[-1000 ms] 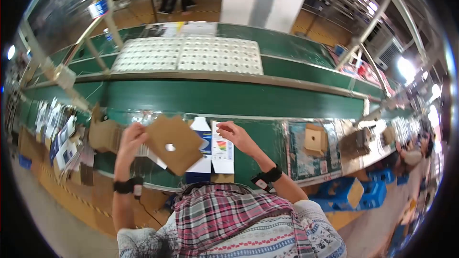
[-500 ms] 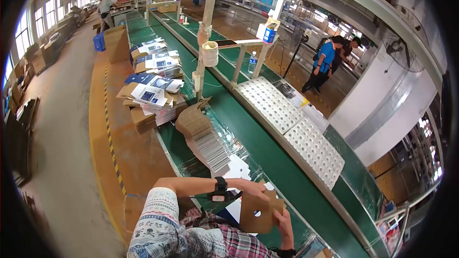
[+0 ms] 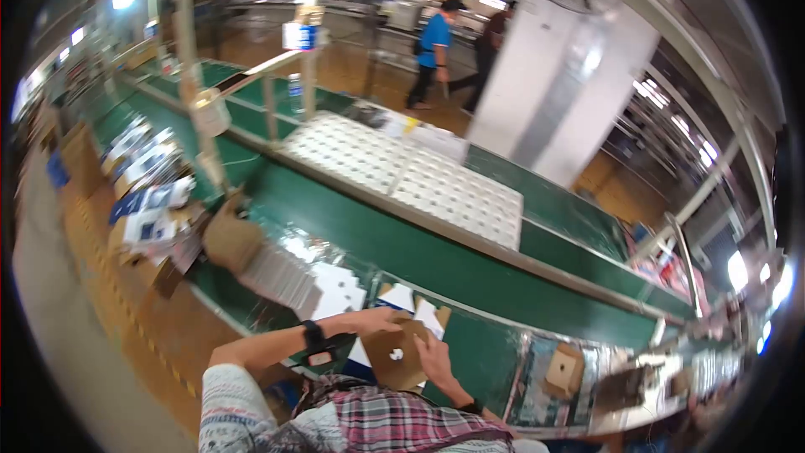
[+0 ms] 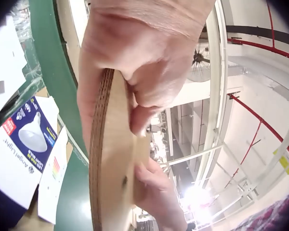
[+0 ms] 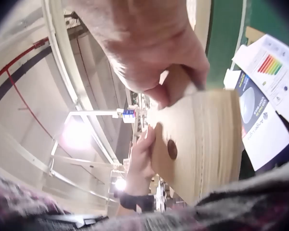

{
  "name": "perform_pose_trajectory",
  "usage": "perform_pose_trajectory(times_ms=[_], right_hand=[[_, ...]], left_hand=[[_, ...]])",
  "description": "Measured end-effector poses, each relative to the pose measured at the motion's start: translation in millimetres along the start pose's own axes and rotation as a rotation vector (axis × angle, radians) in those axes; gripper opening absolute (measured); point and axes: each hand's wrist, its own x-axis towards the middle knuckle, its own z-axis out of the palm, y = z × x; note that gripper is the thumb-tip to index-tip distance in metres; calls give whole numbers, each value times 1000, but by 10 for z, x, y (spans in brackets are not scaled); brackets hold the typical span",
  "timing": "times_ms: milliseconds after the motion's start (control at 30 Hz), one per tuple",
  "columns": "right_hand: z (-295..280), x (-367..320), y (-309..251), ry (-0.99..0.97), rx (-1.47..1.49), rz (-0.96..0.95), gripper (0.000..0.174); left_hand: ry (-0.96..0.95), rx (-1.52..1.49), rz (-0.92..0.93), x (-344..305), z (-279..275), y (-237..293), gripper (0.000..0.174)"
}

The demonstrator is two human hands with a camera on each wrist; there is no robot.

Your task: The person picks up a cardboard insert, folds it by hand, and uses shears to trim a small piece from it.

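Observation:
A brown cardboard insert (image 3: 390, 365) with a round hole is held upright in front of the body, over the bench. Layered corrugated edges of the cardboard (image 4: 98, 159) show in the left wrist view. My left hand (image 3: 379, 321) grips its upper edge, fingers on one side and thumb on the other. On the opposite edge, my right hand (image 3: 433, 359) pinches it between thumb and fingers. Beneath and beyond lies a flattened printed light bulb box (image 4: 36, 139) with blue and white panels, also visible as a box (image 5: 265, 120) beside the cardboard in the right wrist view.
To the left are a row of stacked brown cardboard (image 3: 239, 250), white cut pieces (image 3: 337, 289) and piles of printed boxes (image 3: 155, 222). White perforated trays (image 3: 402, 172) lie across the green belt. Another holed cardboard piece (image 3: 564, 369) is at right. A person in blue (image 3: 434, 46) walks behind.
A second ago only the left hand held the cardboard, with the right hand apart; by half a second ago both gripped it. The head view swung left, then partly back right.

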Motion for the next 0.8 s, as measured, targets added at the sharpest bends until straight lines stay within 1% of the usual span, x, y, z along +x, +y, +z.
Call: perform_pose_trajectory(times_ms=[67, 133, 167, 200, 233, 267, 300, 333, 400, 467, 500, 533, 600, 667, 700, 733, 767, 800], right_hand=[[1, 157, 376, -174, 357, -178, 36], [-114, 156, 463, -456, 1065, 240, 37], [-179, 145, 453, -596, 1432, 433, 38], [-245, 117, 430, -629, 1391, 447, 39], [-324, 100, 381, -656, 1353, 464, 39], [-412, 125, 330, -682, 1312, 477, 40], [-531, 92, 346, -763, 1296, 423, 40], [-515, 174, 283, -911, 1239, 364, 40], [-364, 319, 517, -903, 1132, 285, 36], [-383, 292, 416, -803, 963, 227, 29], [-394, 284, 359, -692, 792, 142, 28], [-374, 282, 325, -589, 623, 69, 26], [-249, 293, 344, -449, 569, 54, 25], [-137, 249, 359, -293, 552, -3, 28], [-106, 248, 360, -272, 495, -8, 29], [-97, 247, 342, -248, 434, -15, 30], [-85, 264, 341, -257, 411, 0, 31], [-115, 310, 359, -369, 399, 19, 37]], left_hand=[[-76, -3, -80, -78, -80, 363, 47], [-78, -304, -176, -116, -73, 304, 44], [-122, -307, -218, -108, -104, 298, 44], [-171, -310, -264, -78, -124, 324, 43], [-192, -257, -305, -83, -149, 532, 44], [-203, -203, -255, -34, -165, 445, 42], [-218, -321, -255, -4, -123, 489, 39], [-225, -287, -248, 11, -130, 512, 36], [-190, -270, -286, 18, -118, 571, 37], [-191, -176, -266, 102, -142, 482, 37], [-184, -133, -269, 78, -122, 443, 38], [-194, -130, -253, 107, -95, 555, 39], [-250, -91, -300, 160, -96, 727, 39], [-244, -187, -334, 177, -84, 604, 40], [-208, -211, -353, 173, -101, 441, 39], [-165, -214, -371, 157, -116, 370, 37], [-170, -246, -414, 149, -145, 367, 36], [-177, -279, -453, 153, -167, 359, 34]])
